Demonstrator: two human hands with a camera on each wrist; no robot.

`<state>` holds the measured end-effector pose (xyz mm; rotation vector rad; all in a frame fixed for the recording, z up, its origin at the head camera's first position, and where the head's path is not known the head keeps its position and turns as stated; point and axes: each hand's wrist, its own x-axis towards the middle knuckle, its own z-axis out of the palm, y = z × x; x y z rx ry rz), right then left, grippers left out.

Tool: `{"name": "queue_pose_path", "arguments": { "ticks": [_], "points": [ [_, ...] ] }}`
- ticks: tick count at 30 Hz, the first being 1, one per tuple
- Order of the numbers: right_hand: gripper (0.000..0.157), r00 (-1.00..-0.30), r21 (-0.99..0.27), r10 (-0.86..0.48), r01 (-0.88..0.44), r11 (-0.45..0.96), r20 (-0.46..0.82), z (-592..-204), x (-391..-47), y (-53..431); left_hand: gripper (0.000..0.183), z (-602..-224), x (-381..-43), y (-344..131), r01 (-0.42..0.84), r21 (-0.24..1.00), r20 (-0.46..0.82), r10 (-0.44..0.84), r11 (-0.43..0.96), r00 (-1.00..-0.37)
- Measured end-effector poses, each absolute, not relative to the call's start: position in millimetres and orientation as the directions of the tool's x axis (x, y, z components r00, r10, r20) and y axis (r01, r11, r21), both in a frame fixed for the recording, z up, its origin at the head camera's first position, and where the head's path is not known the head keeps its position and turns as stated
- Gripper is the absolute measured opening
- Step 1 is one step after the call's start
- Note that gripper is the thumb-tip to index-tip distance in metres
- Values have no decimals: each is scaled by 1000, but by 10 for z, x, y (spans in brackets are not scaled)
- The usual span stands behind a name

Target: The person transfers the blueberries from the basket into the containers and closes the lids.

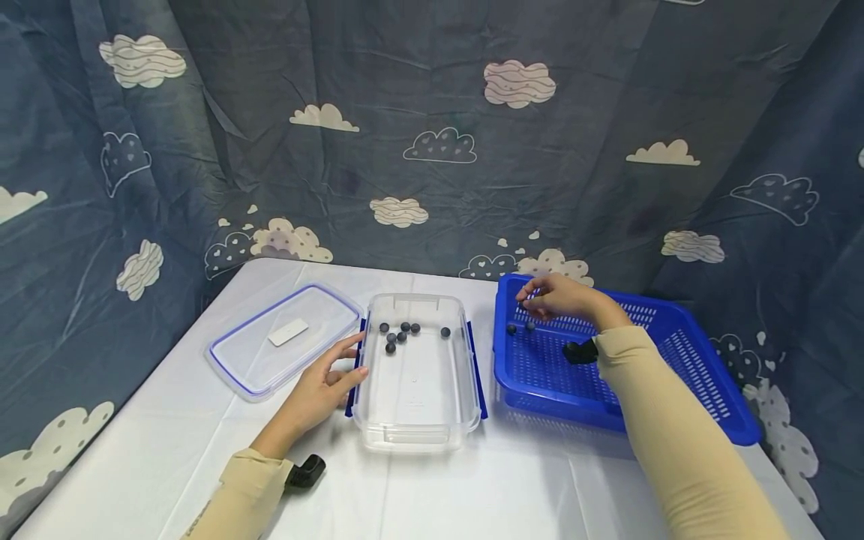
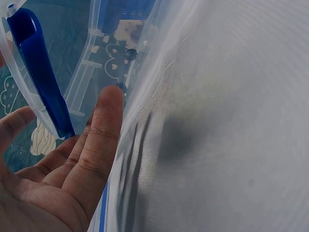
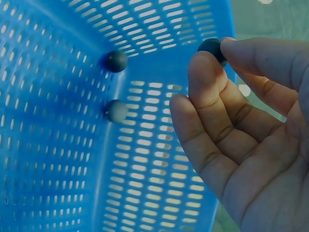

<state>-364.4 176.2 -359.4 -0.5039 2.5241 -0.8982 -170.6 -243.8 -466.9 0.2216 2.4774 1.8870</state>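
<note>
My right hand [image 1: 556, 298] is over the far left corner of the blue plastic basket [image 1: 560, 405], pinching a dark blueberry [image 3: 211, 48] between thumb and fingertips. Two more blueberries lie in the basket, one dark [image 3: 116, 61] and one greyer [image 3: 117, 111]. To the basket's left stands a clear plastic container [image 1: 418, 390] with blue side latches; several blueberries [image 1: 401, 337] are scattered at its far end. My left hand [image 1: 322, 390] rests against the container's left side with loosely extended fingers, beside the blue latch [image 2: 41, 72].
A clear lid [image 1: 250, 360] with a blue seal lies left of the container, a small white label [image 1: 288, 332] on it. Everything stands on a white-covered table [image 1: 513, 487]. Behind it hangs a dark cloud-patterned curtain [image 1: 378, 75].
</note>
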Motion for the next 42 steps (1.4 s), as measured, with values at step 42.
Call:
{"name": "queue_pose_path", "arguments": {
  "ticks": [42],
  "points": [
    [24,-784,-640,-596,-370,673,-173,-3280,-3492,1062,66,-4719,-1733,-2437,79,965,48,126,251,-991]
  ]
}}
